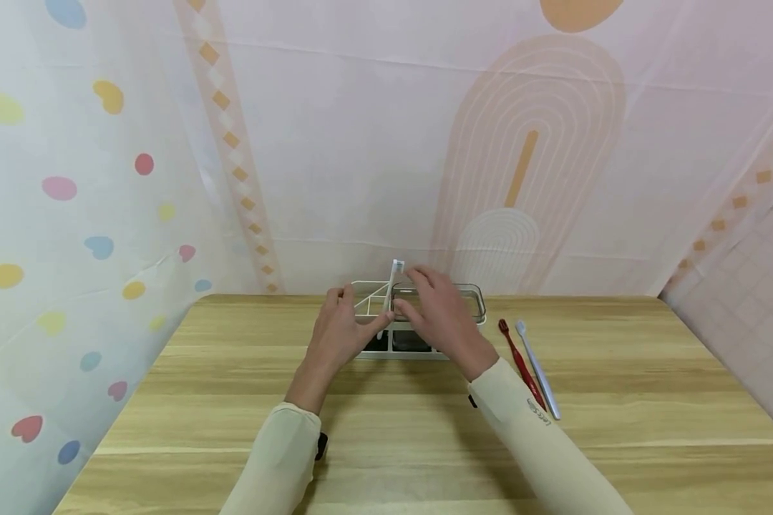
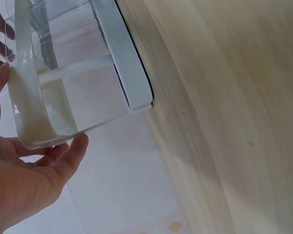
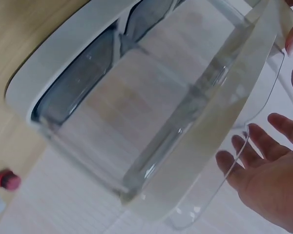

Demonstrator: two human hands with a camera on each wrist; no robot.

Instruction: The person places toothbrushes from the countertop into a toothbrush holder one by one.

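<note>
Both hands at the toothbrush holder, far middle of the table

The left hand (image 1: 337,336) pinches a white toothbrush (image 1: 391,287) standing in the holder (image 1: 419,315); the right hand (image 1: 439,315) lies released on its clear rim. Seating the brush seems in hand; next, a straight push (my guess). Only the head view shows the two brushes (image 1: 530,366) lying to the right; the wrist views show the dividers.

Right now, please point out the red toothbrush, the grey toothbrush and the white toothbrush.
red toothbrush (image 1: 520,362), head view, middle of its handle.
grey toothbrush (image 1: 538,370), head view, middle of its handle.
white toothbrush (image 1: 396,267), head view, its bristle head above the holder.
</note>
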